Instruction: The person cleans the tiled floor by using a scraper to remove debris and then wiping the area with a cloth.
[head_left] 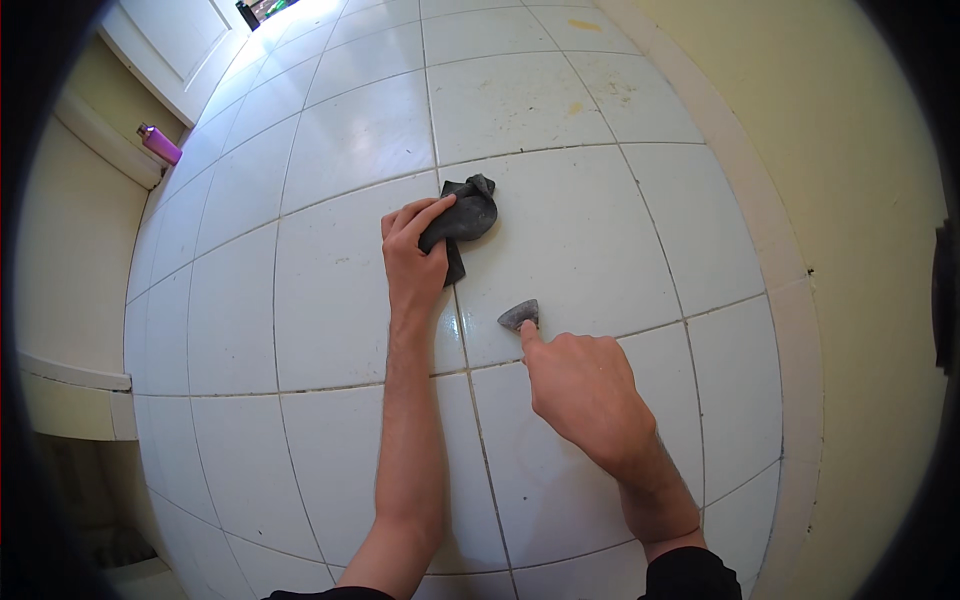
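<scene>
My left hand (413,255) lies flat on the white tiled floor (330,310), fingers pressing on a crumpled dark grey cloth (463,218). My right hand (583,385) is closed around a small scraper whose grey blade (520,315) shows past my fingertip and rests on the tile near a grout line. The scraper's handle is hidden inside the fist. The cloth lies just above and left of the blade, apart from it.
A cream wall with a pale skirting (760,210) runs along the right. A pink lighter (158,143) sits on a ledge at the far left. Yellowish stains (585,25) mark tiles at the top. A white door (185,40) stands at upper left.
</scene>
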